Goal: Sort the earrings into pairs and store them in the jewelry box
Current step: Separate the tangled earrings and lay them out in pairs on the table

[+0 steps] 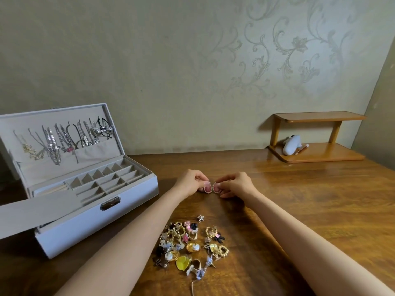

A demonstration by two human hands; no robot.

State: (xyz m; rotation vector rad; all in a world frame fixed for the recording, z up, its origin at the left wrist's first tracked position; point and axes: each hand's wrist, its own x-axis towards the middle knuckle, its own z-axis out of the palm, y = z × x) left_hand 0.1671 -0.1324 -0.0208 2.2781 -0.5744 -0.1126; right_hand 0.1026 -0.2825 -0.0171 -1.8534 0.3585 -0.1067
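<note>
Heap: the loose earrings [188, 246] lie in a pile near the front edge of the bench [320, 210], between my two arms.
Star: a small star earring [200, 217] lies just behind the pile, a little apart.
Left: my left grip [190, 182] pinches a pink earring [207, 187] with a gold rim.
Right: my right grip [235, 184] pinches the other pink earring [216, 187].
Pair: the two pink ones are side by side, very close, at the middle of the bench.
Box: the jewelry box [96, 221] stands open by the left edge. Necklaces [59, 137] hang inside its lid.
Shelf: a small wooden shelf [316, 152] sits at the back right corner, with a white thing [291, 145] on it.
</note>
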